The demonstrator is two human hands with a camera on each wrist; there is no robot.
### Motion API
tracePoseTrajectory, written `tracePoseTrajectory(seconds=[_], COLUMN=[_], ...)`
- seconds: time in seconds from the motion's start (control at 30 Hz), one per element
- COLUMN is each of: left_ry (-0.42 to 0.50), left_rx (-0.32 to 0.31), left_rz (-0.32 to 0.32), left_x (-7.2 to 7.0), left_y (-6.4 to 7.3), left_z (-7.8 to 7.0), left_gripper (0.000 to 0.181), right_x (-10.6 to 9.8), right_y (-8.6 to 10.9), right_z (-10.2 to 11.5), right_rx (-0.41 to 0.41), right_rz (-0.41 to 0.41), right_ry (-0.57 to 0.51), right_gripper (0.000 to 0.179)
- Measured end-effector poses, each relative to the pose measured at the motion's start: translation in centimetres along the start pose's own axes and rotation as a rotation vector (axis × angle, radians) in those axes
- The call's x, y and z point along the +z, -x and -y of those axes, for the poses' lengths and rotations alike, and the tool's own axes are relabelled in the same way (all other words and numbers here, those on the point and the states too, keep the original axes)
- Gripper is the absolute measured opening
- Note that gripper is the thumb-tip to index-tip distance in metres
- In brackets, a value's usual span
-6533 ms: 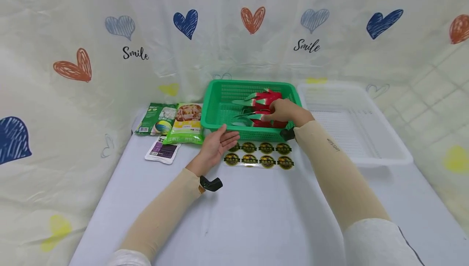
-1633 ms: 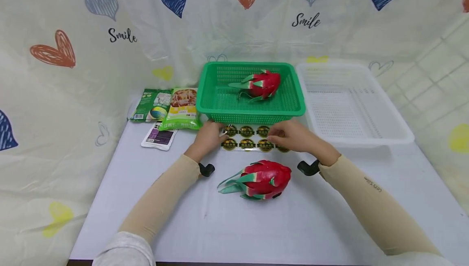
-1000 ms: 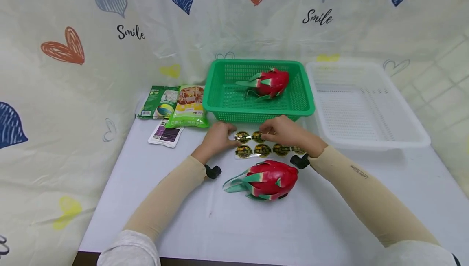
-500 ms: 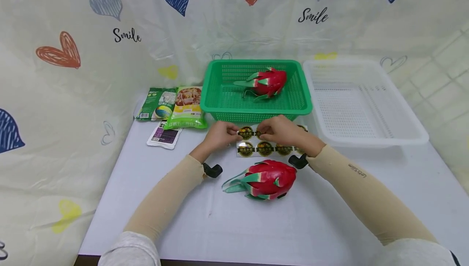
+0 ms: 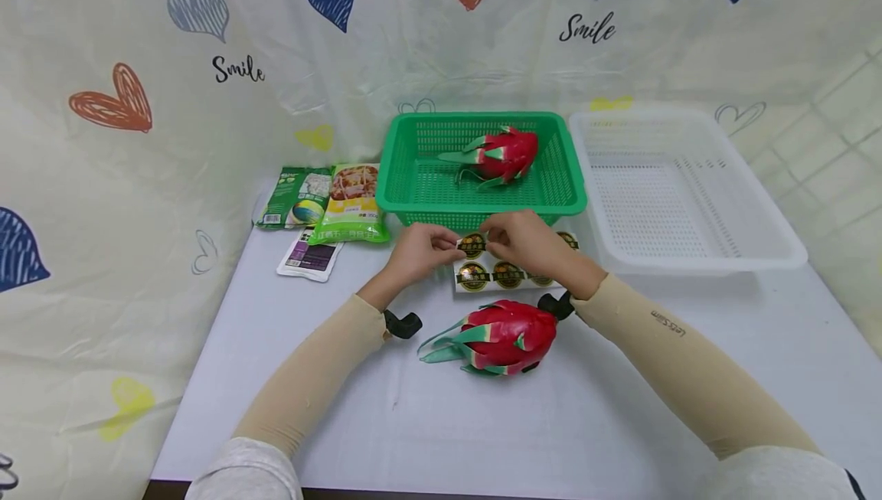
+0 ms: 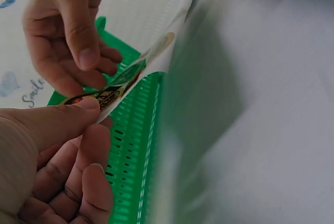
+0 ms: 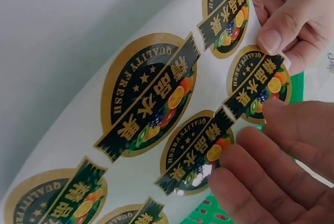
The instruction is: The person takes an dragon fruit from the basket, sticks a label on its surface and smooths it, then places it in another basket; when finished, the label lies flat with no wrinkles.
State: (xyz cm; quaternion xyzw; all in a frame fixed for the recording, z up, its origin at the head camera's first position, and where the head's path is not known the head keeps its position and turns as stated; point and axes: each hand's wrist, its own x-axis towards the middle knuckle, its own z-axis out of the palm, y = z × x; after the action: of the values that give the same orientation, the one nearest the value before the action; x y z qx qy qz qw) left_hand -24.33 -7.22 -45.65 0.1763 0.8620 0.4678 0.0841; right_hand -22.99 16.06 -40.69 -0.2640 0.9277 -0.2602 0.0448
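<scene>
My left hand [image 5: 420, 253] pinches the left corner of a sheet of round black-and-gold fruit stickers [image 7: 151, 93] between thumb and fingers. In the right wrist view the sheet bends up off the table. My right hand [image 5: 527, 247] is over the sheet's upper row; its loosely bent fingers [image 7: 276, 161] lie at the edge of a sticker by the left thumb. The left wrist view shows the right thumb apart from the sheet. A red dragon fruit [image 5: 510, 335] with green scales lies on the table in front of both hands.
Behind the sheet stands a green basket [image 5: 427, 197] with another dragon fruit [image 5: 513, 155] in it. A white basket [image 5: 696, 264] is to its right. At left lie a green packet [image 5: 282, 197], a yellow-green food bag [image 5: 347, 217] and a purple-white packet [image 5: 310, 255].
One dragon fruit went from the green basket to the table. Afterwards both hands came to the sticker sheet; its left corner has been raised, and the hands shifted slightly right.
</scene>
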Motion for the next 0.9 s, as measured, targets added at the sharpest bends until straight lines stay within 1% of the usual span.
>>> tracePoseTrajectory(seconds=[0.13,0.2,0.4,0.53,0.6,0.7,0.9], left_ry=[0.049,0.069,0.086,0.108,0.119,0.110,0.054], left_rx=[-0.006,-0.013,-0.031,-0.041,-0.047,-0.049,-0.058], left_rz=[0.022,0.037,0.076,0.085,0.078,0.058,-0.013], left_x=[0.2,0.3,0.2,0.2,0.2,0.3,0.1], left_y=[0.1,0.2,0.4,0.2,0.1,-0.2,-0.7], left_z=[0.1,0.3,0.6,0.6,0.6,0.7,1.2], left_gripper=[0.026,0.027,0.028,0.027,0.026,0.025,0.024], right_x=[0.2,0.3,0.9,0.8,0.5,0.2,-0.8], right_y=[0.1,0.1,0.1,0.2,0.2,0.3,0.4], right_z=[-0.1,-0.1,-0.3,-0.4,-0.4,-0.4,-0.4], right_rx=[-0.017,-0.025,-0.044,-0.032,-0.026,-0.016,-0.010], right_rz=[-0.038,-0.045,-0.055,-0.057,-0.053,-0.044,-0.055], right_ry=[-0.017,-0.025,-0.020,-0.033,-0.041,-0.048,-0.055], right_gripper=[0.009,0.006,0.004,0.005,0.005,0.005,0.005])
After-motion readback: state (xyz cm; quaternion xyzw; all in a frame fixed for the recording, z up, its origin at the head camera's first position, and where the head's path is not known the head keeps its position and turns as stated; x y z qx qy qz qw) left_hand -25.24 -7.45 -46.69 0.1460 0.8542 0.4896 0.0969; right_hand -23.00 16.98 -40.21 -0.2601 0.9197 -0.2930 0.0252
